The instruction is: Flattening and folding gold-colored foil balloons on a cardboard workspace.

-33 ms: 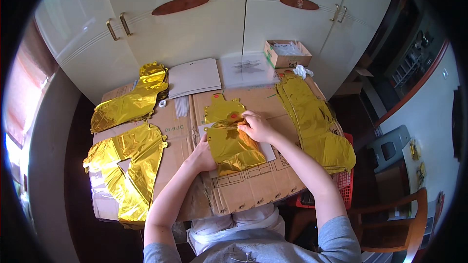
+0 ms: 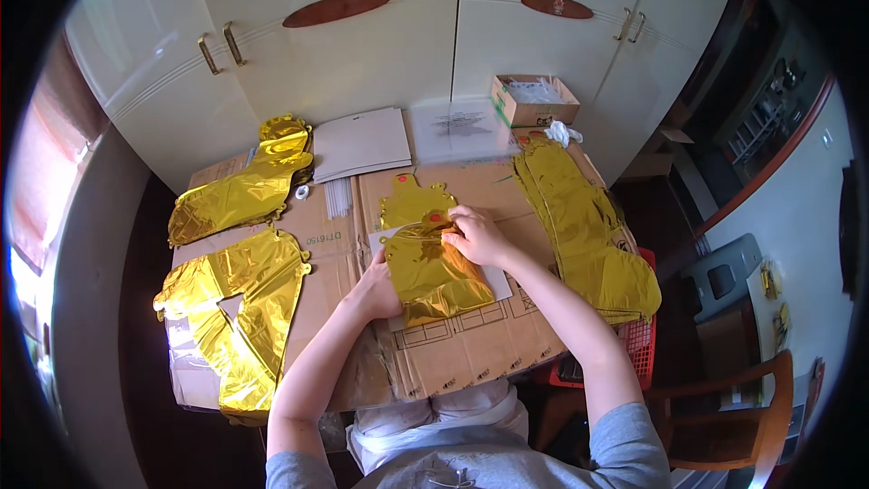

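Note:
A flat gold foil balloon lies folded over a white card at the middle of the cardboard-covered table. My left hand grips the left edge of the foil and card, its fingers partly hidden by them. My right hand pinches the foil's upper right part, beside a red round spot. Beyond both hands, a scalloped gold foil piece with another red spot extends away; whether it is the same balloon I cannot tell.
More flat gold foil balloons lie at the near left, far left and right. Grey-white boards, a clear plastic sheet and a small carton sit along the back. A red basket stands at the right edge.

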`<state>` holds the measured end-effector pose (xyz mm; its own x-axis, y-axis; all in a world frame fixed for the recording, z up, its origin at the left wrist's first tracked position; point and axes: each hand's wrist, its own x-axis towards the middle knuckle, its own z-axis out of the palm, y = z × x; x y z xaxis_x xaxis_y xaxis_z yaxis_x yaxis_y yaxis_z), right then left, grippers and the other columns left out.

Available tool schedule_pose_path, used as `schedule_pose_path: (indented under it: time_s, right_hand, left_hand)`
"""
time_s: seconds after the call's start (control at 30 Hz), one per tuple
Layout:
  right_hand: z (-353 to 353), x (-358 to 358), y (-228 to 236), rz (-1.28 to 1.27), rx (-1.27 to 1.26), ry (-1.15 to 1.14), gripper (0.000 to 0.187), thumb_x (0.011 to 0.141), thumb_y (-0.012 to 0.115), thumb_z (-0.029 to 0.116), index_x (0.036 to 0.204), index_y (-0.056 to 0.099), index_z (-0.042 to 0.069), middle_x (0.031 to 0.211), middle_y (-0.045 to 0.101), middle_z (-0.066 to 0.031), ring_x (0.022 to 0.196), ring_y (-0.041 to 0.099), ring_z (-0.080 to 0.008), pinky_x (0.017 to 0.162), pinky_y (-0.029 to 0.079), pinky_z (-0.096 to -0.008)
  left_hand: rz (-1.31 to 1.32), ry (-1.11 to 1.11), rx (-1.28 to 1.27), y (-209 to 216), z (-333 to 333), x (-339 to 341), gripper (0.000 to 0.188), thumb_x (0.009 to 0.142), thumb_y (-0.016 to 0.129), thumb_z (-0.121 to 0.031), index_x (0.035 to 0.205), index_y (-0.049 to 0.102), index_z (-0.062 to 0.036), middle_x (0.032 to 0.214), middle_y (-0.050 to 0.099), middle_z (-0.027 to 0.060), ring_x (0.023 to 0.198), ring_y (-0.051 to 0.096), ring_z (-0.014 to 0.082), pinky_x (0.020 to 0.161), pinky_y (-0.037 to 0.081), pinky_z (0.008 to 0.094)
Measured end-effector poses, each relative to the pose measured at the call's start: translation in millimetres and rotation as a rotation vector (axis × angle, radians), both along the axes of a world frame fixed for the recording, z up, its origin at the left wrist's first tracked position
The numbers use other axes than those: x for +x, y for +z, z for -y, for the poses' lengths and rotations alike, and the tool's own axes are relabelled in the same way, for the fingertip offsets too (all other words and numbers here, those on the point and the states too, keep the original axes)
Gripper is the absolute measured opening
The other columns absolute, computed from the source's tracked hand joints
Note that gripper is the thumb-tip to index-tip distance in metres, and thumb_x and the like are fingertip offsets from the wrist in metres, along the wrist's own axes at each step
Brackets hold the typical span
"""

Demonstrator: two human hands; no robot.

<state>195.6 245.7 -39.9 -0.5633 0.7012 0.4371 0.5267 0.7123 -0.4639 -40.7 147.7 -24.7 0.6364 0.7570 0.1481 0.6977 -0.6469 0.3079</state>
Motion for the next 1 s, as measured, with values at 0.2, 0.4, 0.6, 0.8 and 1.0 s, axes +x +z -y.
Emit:
schedule_pose_path:
  time_s: [0.2, 0.4, 0.6, 0.8, 1.0]
  right_hand:
    - [6.9, -3.0, -11.2, 0.113, 0.127, -0.015, 0.028, 0.09, 0.063, 0.024, 0.105, 0.059, 0.001, 0.114, 0.056, -0.0096, 0.109, 0.055, -0.0307, 0.106, 0.036, -0.0454]
    - [6.0, -4.0, -12.0, 0.089, 0.108, -0.022, 0.026, 0.089, 0.064, 0.023, 0.104, 0.058, 0.003, 0.111, 0.056, -0.0083, 0.109, 0.054, -0.0299, 0.107, 0.036, -0.045]
    - [7.4, -2.3, -9.3, 0.028, 0.131, -0.025, 0.022, 0.086, 0.066, 0.019, 0.097, 0.059, 0.001, 0.109, 0.058, -0.0094, 0.105, 0.055, -0.0313, 0.099, 0.04, -0.043]
    - [7.8, -4.1, -6.3, 0.032, 0.083, -0.008, 0.025, 0.086, 0.066, 0.02, 0.1, 0.06, -0.001, 0.111, 0.057, -0.0119, 0.106, 0.054, -0.0327, 0.096, 0.042, -0.0425]
    - [9.0, -2.5, -5.7, 0.011, 0.062, -0.022, 0.025, 0.086, 0.066, 0.02, 0.1, 0.059, 0.0, 0.11, 0.058, -0.0117, 0.105, 0.055, -0.0327, 0.093, 0.044, -0.0419]
  left_hand:
    - [0.141, 0.036, -0.027, 7.3, 4.5, 4.1, 0.047, 0.08, 0.06, -0.02, 0.126, 0.06, -0.0162, 0.131, 0.058, 0.0087, 0.133, 0.042, 0.0268, 0.114, 0.02, 0.0488]
    - [-0.116, 0.053, 0.077, 5.9, 9.2, -10.4, 0.041, 0.082, 0.058, -0.019, 0.121, 0.06, -0.0081, 0.127, 0.06, 0.011, 0.129, 0.046, 0.0279, 0.112, 0.026, 0.05]
    - [0.061, 0.334, 0.155, 53.2, 91.3, 16.8, 0.023, 0.078, 0.06, -0.008, 0.099, 0.06, 0.003, 0.105, 0.061, 0.0154, 0.094, 0.06, 0.0315, 0.084, 0.047, 0.0466]
    - [-0.141, -0.016, 0.137, 29.2, 124.5, 82.2, 0.075, 0.092, 0.049, -0.055, 0.139, 0.044, 0.0042, 0.146, 0.042, 0.0214, 0.139, 0.036, 0.0374, 0.113, 0.027, 0.0521]
    - [-0.244, 0.084, 0.132, 16.5, 111.1, 84.2, 0.088, 0.089, 0.037, -0.071, 0.145, 0.039, -0.0037, 0.153, 0.035, 0.012, 0.142, 0.029, 0.0349, 0.108, 0.02, 0.0687]
